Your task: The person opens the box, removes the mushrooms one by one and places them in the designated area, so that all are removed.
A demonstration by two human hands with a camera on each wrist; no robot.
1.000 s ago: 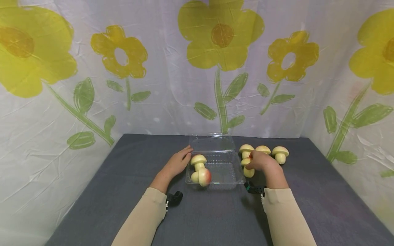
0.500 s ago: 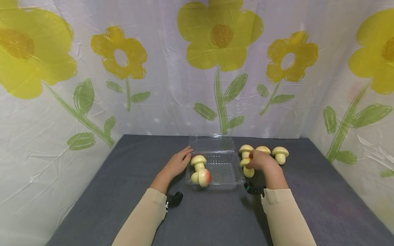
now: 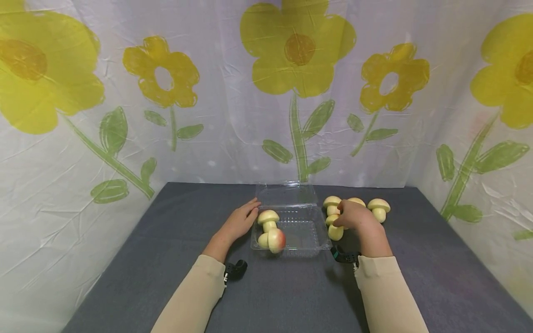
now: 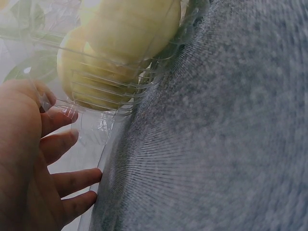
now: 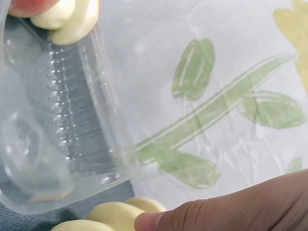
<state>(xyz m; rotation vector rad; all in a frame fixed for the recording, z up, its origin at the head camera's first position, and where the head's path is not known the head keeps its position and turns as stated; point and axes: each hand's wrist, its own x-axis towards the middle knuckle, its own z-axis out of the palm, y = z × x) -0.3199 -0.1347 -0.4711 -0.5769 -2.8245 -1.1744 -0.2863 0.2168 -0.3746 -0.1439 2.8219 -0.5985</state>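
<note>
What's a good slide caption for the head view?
Right fingers at a mushroom beside an open clear container holding two more mushrooms.

Mushrooms (image 3: 379,206), container (image 3: 304,234) on dark table (image 3: 141,277)

the container (image 3: 306,233) lies on the table (image 3: 137,259), its lid (image 3: 287,195) behind. two mushrooms (image 3: 277,241) sit in its left side, one before the other. right of it lie four more mushrooms (image 3: 379,209), three behind one, beside the right hand (image 3: 360,218). the left hand (image 3: 237,223) touches the container's left side.
</note>
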